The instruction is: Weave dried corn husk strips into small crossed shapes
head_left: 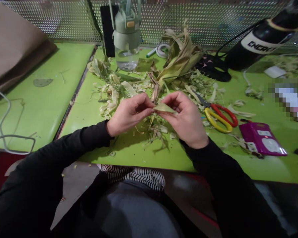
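Both my hands meet above the green table, pinching a small pale green folded leaf strip between them. My left hand grips its left end with thumb and fingers closed. My right hand holds the right part, fingers curled round it. Under the hands lie several leaf scraps. A bundle of long dried leaves rests just behind the hands.
Red and yellow scissors lie right of my right hand, a purple device further right. A water bottle stands at the back, tape roll beside it, a black bottle at the back right. A second green table adjoins on the left.
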Tool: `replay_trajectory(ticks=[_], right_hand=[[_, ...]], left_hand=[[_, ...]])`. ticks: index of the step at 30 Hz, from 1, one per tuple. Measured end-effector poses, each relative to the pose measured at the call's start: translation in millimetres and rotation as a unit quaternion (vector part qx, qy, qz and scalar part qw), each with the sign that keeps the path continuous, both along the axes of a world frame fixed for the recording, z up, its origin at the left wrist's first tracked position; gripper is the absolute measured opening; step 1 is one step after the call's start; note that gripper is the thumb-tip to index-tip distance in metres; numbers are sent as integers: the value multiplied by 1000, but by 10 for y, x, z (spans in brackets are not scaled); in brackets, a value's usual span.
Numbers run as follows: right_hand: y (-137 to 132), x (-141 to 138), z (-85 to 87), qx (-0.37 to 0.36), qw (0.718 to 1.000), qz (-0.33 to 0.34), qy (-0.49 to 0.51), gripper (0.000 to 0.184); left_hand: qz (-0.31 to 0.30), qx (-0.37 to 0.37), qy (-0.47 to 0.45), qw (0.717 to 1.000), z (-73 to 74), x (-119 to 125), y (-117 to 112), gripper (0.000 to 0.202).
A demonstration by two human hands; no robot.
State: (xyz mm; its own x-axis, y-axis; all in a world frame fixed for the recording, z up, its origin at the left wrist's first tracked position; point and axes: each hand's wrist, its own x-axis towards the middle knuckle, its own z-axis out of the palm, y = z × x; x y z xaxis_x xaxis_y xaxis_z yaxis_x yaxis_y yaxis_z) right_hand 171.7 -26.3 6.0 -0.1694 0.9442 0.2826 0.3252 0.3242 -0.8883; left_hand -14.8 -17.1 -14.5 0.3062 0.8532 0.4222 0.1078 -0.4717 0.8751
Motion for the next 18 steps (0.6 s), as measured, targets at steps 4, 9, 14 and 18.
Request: replay_trajectory(ticks=[4, 9, 14, 18], right_hand=[[24, 3, -5, -39, 998, 27, 33, 28], [22, 2, 51, -51, 997, 44, 23, 25], [46, 7, 41, -72, 997, 22, 35, 23], [69, 10, -9, -124, 988, 32, 89, 24]], left_hand=[[-44, -78, -71, 993, 43, 4, 3, 14], [-81, -272, -159, 946, 130, 27, 5, 9], [-77, -314, -163, 932, 150, 30, 3, 11], [-71, -246, -130, 958, 156, 40, -2, 15]])
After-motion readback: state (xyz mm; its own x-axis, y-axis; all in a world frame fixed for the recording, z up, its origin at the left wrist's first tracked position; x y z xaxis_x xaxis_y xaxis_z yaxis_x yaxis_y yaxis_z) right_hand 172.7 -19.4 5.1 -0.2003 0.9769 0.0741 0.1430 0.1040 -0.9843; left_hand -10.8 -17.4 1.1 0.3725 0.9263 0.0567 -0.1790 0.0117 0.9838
